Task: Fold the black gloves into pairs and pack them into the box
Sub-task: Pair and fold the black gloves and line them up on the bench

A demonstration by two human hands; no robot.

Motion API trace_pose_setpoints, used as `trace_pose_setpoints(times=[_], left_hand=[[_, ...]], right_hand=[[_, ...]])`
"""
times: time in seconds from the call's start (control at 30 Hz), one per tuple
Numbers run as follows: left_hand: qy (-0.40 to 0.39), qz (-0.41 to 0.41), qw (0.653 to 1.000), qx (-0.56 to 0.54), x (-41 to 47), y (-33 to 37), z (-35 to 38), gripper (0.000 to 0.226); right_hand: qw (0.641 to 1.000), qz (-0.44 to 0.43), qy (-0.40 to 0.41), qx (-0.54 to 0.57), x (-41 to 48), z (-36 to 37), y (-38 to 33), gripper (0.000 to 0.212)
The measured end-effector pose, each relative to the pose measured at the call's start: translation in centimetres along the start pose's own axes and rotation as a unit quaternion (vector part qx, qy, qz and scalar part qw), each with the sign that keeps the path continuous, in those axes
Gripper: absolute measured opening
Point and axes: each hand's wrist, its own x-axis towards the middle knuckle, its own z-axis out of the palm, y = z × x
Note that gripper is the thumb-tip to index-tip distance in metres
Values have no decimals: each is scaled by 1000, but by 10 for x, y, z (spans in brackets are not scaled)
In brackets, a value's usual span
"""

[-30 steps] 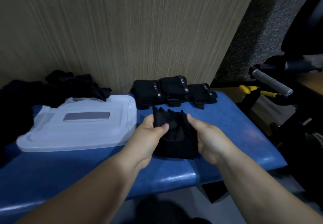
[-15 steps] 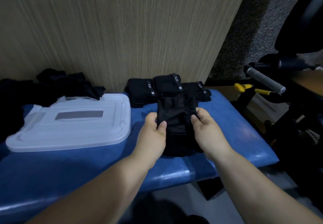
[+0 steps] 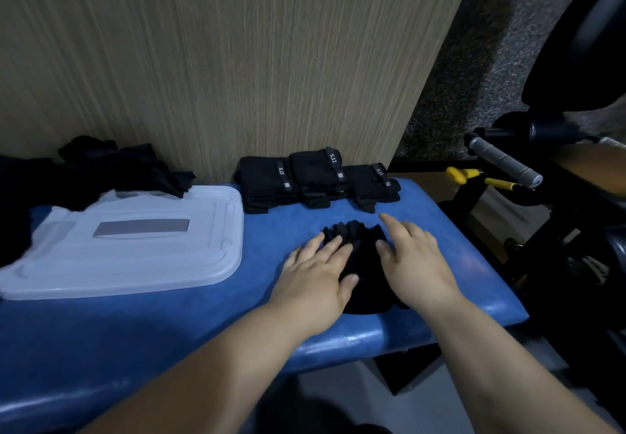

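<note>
Both hands flat, fingers straight and spread: left hand (image 3: 313, 281) and right hand (image 3: 415, 266) press down on the gloves (image 3: 364, 264), pinching nothing. The gloves lie on the blue bench (image 3: 135, 332) near its front edge, fingertips pointing toward the wall (image 3: 237, 61). Behind them, three folded pairs (image 3: 318, 179) sit side by side against the wall. Left of the hands the white lid (image 3: 135, 247) lies flat, and behind it sits a loose pile (image 3: 125, 166) of black gloves.
</note>
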Motion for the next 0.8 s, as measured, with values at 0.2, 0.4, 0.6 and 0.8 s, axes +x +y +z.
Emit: trace_pose_setpoints(times=[0.2, 0.4, 0.6, 0.8], left_hand=[[-52, -33, 997, 51, -2, -2, 0, 67], [-67, -43, 995, 56, -6, -5, -2, 72], [-58, -35, 997, 41, -11, -13, -7, 75], [10, -56, 998, 5, -24, -29, -28, 66]], right_hand=[[977, -64, -185, -82, -5, 10, -1, 59], [968, -57, -211, -122, -3, 13, 0, 60], [971, -52, -203, -115, -3, 12, -4, 59], [985, -100, -103, -99, -4, 8, -29, 52]])
